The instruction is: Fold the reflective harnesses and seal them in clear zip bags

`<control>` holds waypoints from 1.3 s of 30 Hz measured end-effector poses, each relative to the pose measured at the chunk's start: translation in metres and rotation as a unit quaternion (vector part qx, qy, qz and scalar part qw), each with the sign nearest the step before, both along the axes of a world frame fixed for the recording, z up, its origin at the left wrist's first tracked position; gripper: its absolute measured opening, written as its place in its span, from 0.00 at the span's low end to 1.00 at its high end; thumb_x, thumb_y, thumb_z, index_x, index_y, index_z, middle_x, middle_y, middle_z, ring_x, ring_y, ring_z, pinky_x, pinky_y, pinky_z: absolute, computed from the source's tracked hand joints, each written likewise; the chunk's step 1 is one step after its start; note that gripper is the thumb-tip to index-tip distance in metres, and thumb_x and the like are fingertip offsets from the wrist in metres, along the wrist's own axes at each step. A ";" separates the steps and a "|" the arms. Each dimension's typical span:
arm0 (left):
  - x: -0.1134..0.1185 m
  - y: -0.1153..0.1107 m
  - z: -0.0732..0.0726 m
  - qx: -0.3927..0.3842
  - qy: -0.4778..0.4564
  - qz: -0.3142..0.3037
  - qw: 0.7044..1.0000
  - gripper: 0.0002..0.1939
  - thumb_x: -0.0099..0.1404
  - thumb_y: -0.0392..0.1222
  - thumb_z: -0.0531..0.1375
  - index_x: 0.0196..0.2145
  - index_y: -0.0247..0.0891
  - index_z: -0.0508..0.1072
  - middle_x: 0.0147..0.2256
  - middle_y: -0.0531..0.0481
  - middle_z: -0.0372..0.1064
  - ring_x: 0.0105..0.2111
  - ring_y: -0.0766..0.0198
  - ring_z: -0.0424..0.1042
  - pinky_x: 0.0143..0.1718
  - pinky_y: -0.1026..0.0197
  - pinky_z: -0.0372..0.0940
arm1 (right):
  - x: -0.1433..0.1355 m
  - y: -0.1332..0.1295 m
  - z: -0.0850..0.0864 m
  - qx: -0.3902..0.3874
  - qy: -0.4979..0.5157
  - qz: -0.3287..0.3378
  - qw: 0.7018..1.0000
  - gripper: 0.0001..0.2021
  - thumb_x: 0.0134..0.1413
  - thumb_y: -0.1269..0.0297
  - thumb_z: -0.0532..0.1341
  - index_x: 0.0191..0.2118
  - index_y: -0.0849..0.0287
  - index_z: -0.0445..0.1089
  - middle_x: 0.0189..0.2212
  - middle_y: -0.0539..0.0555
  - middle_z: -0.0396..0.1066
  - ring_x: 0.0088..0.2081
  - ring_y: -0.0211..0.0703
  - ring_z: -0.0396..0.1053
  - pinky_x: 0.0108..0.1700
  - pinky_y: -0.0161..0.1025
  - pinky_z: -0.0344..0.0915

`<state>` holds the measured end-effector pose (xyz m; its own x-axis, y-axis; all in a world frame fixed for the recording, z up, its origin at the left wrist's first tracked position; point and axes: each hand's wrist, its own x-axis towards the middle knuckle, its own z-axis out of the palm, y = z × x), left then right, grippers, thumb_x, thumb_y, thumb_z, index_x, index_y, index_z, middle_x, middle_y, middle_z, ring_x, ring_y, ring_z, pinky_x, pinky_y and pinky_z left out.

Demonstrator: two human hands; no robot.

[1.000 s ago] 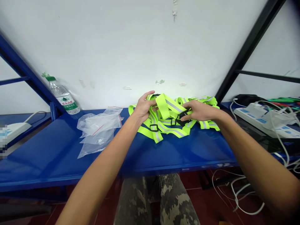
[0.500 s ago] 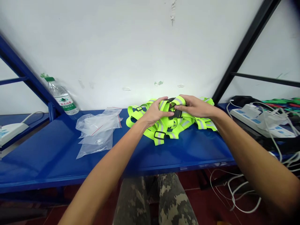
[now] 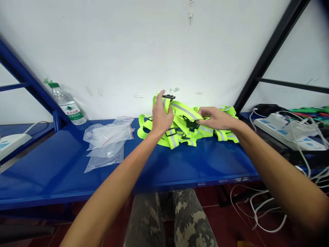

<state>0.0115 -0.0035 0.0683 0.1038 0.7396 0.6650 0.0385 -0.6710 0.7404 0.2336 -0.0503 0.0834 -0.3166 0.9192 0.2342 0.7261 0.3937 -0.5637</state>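
A tangled pile of neon-yellow reflective straps (image 3: 177,135) with grey stripes and black buckles lies on the blue table (image 3: 164,171) near the wall. My left hand (image 3: 162,115) is closed round one reflective strap, lifted above the pile, with a black buckle (image 3: 169,97) at its fingertips. The same strap runs across to my right hand (image 3: 212,118), which pinches it between thumb and fingers at the pile's right part. A black slide adjuster (image 3: 171,132) shows below my left hand.
Clear zip bags (image 3: 109,142) lie left of the straps. A water bottle (image 3: 69,104) leans at the back left. White power strips (image 3: 290,132) with cables stand at the right, another power strip (image 3: 14,144) at the far left. A black post (image 3: 272,55) rises at the right.
My left hand has moved left and up, raising a strap and its buckle off the pile. My right hand has stayed nearly in place and now grips the stretched strap.
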 end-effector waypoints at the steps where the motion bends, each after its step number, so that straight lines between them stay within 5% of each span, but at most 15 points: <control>1: -0.003 0.002 0.001 -0.009 -0.021 0.011 1.000 0.31 0.56 0.26 0.60 0.56 0.44 0.64 0.62 0.46 0.58 0.67 0.51 0.49 0.67 0.52 0.47 | 0.001 0.002 -0.002 0.029 0.006 -0.019 0.999 0.11 0.47 0.61 0.62 0.27 0.56 0.58 0.25 0.48 0.62 0.28 0.39 0.59 0.31 0.37 0.55; 4: -0.010 0.014 0.000 -0.040 -0.054 0.025 0.997 0.31 0.55 0.24 0.58 0.55 0.46 0.65 0.61 0.48 0.60 0.67 0.53 0.50 0.65 0.54 0.52 | 0.007 0.008 -0.005 0.108 0.031 -0.120 0.986 0.09 0.46 0.66 0.59 0.27 0.55 0.54 0.20 0.45 0.55 0.24 0.36 0.52 0.27 0.37 0.50; 8: -0.014 0.032 -0.008 -0.046 -0.023 0.013 0.999 0.22 0.55 0.26 0.59 0.48 0.39 0.72 0.54 0.45 0.68 0.58 0.55 0.64 0.63 0.54 0.56 | 0.011 0.015 -0.011 0.194 0.069 -0.204 0.957 0.08 0.45 0.70 0.59 0.29 0.54 0.57 0.22 0.47 0.60 0.23 0.37 0.56 0.28 0.38 0.52; 14: -0.007 0.026 -0.010 -0.206 -0.079 -0.100 0.970 0.26 0.62 0.40 0.64 0.57 0.42 0.67 0.46 0.44 0.73 0.40 0.59 0.76 0.44 0.55 0.71 | 0.009 0.030 -0.017 0.322 0.256 -0.260 0.874 0.08 0.53 0.65 0.59 0.36 0.53 0.57 0.34 0.53 0.67 0.31 0.41 0.67 0.27 0.37 0.60; 19: 0.008 0.012 0.005 -0.260 -0.170 -0.197 0.930 0.28 0.62 0.50 0.66 0.58 0.47 0.65 0.41 0.46 0.75 0.36 0.60 0.77 0.38 0.58 0.71 | -0.023 0.027 -0.012 0.242 0.328 -0.151 0.901 0.11 0.58 0.57 0.59 0.42 0.51 0.56 0.32 0.50 0.67 0.29 0.40 0.69 0.26 0.35 0.62; 23: 0.013 0.008 0.010 -0.249 -0.118 -0.280 0.920 0.34 0.46 0.42 0.75 0.51 0.40 0.71 0.36 0.48 0.75 0.35 0.60 0.76 0.39 0.57 0.72 | -0.048 0.015 -0.006 0.193 0.324 -0.099 0.921 0.15 0.55 0.55 0.62 0.44 0.51 0.59 0.30 0.49 0.67 0.29 0.39 0.68 0.28 0.36 0.63; 28: -0.003 0.015 0.007 -0.228 -0.111 -0.271 0.929 0.33 0.42 0.34 0.75 0.48 0.38 0.73 0.39 0.49 0.75 0.38 0.61 0.75 0.45 0.57 0.71 | -0.042 0.003 0.003 -0.001 0.352 -0.005 0.936 0.25 0.45 0.53 0.69 0.50 0.53 0.67 0.31 0.50 0.72 0.34 0.45 0.71 0.37 0.42 0.67; 33: -0.012 0.013 0.007 -0.220 -0.043 -0.281 0.933 0.32 0.50 0.35 0.70 0.54 0.39 0.70 0.38 0.47 0.75 0.41 0.57 0.75 0.46 0.52 0.70 | -0.033 0.000 0.003 -0.162 0.400 0.066 0.900 0.27 0.45 0.37 0.65 0.37 0.57 0.74 0.34 0.58 0.75 0.40 0.53 0.73 0.41 0.48 0.68; 39: -0.006 0.016 0.007 -0.036 0.132 -0.158 0.978 0.26 0.54 0.31 0.63 0.52 0.35 0.71 0.51 0.41 0.71 0.53 0.52 0.69 0.58 0.48 0.62 | -0.025 0.004 -0.001 -0.093 0.331 0.024 0.939 0.23 0.27 0.56 0.78 0.27 0.58 0.67 0.25 0.48 0.70 0.28 0.37 0.67 0.33 0.38 0.62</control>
<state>0.0059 0.0120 0.0749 0.4954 0.6871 0.5315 0.0346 -0.6270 0.7782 0.2084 -0.0468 0.0820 -0.1994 0.9522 0.2314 0.1769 0.2673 -0.9472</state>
